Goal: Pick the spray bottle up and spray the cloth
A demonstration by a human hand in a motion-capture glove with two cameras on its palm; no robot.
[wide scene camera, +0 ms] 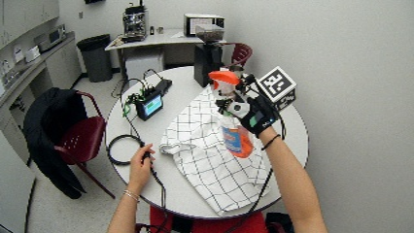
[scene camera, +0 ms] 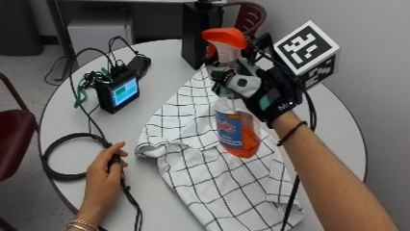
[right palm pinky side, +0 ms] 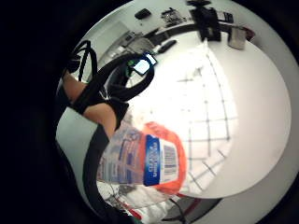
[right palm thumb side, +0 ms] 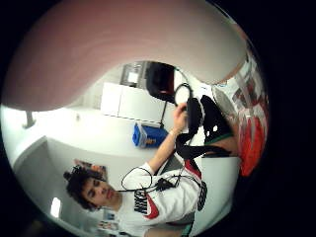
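Holding the spray bottle (scene camera: 236, 115) clear of the table, we keep it above the checked cloth (scene camera: 211, 163), which lies spread over the middle of the round white table (scene camera: 64, 103). Our gloved right hand (scene camera: 266, 94) is wrapped round the bottle's neck, just under the orange trigger head (scene camera: 225, 38), with fingers curled about it so the bottle hangs upright and the orange liquid sits low in its body. That grip looks chosen for spraying: a hand placed at the neck puts a finger within reach of the trigger, though we cannot tell whether one rests on the trigger itself. The nozzle seems to point away from the arm and out over the cloth, which we judge is the reason for lifting rather than tilting. In the little-finger palm view the bottle's labelled body (right palm pinky side: 149, 161) fills the near field with the checked cloth beneath it, which fits a bottle held over its target.

Our bare left hand (scene camera: 106, 168) rests near the table edge on a black cable (scene camera: 61, 156), well apart from the cloth. A small screened device (scene camera: 118, 94) stands beyond the cloth, and a dark boxy machine (scene camera: 195, 33) stands at the far rim. We judge the pick-up done and the squeeze not yet made.
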